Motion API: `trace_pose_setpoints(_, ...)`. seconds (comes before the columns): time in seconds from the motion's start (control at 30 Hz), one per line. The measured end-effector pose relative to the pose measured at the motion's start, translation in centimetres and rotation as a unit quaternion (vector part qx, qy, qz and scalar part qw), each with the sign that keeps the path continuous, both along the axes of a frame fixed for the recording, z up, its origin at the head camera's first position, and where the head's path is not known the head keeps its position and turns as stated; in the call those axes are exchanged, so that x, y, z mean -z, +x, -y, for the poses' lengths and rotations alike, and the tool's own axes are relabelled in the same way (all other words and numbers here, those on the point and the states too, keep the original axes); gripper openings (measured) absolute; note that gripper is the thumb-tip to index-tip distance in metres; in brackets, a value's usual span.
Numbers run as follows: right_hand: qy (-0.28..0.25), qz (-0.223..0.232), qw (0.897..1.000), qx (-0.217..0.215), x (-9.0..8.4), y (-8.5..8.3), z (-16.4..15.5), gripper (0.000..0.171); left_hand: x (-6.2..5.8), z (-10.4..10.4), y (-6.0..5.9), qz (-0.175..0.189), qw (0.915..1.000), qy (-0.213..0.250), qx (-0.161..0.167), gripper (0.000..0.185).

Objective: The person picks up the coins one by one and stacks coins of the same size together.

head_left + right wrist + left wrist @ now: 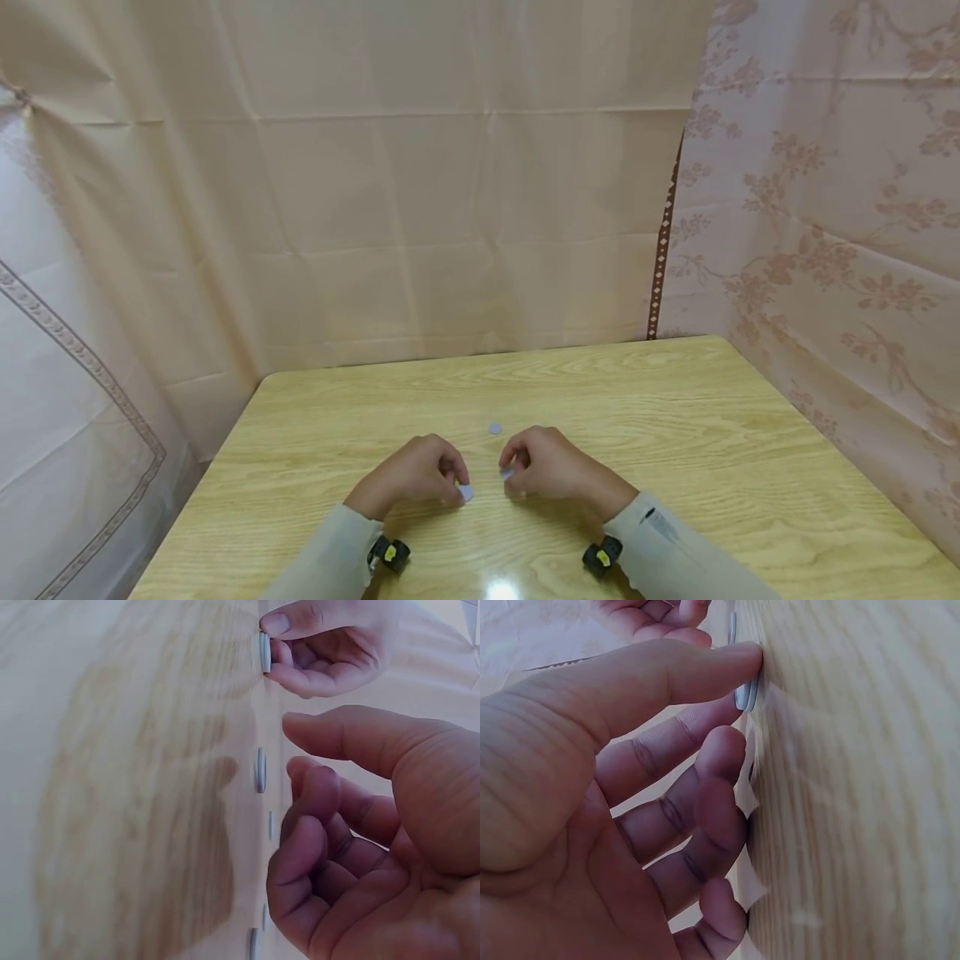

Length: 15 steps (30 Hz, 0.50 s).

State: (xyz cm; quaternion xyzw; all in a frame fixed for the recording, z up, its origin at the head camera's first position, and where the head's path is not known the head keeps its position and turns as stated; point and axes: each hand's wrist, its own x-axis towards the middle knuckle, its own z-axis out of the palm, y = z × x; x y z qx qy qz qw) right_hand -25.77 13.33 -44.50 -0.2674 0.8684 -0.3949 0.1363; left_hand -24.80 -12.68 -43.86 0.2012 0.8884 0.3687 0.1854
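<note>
Small grey discs lie on the wooden table [675, 433], low in the centre of the head view. One disc [466, 492] sits at the fingertips of the left hand [417, 477]; left wrist view shows the thumb and a finger pinching it [747, 696] on edge against the tabletop, upper centre of that frame, the remaining fingers loosely curled below it. Right hand [553, 467] rests knuckles-up just right of the left, fingers curled, with a second disc [507, 472] at its fingertips; the head view does not settle whether it is gripped. Right wrist view shows thumb and fingers bent but apart, a disc [259, 769] lying on the table close beside them, not clamped. A third disc [494, 428] lies alone above the two hands, near but not touching. More disc edges appear at the bottom of the right wrist view, too blurred to count. Pale sleeves cover both forearms. Beige cloth hangs behind the table.
</note>
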Motion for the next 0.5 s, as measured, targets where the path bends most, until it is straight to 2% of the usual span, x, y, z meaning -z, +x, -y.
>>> trace_pose_setpoints(0.3, 0.004, 0.016, 0.999, 0.032, 0.14, -0.29, -0.26, 0.026, -0.19, 0.25, -0.05, -0.004, 1.0, -0.008, -0.003, 0.016)
trace_pose_setpoints(0.5, 0.013, 0.006, 0.999, 0.046, 0.17, -0.43, -0.5, 0.027, -0.13, 0.46, -0.13, -0.003, 1.0, -0.009, -0.002, 0.016)
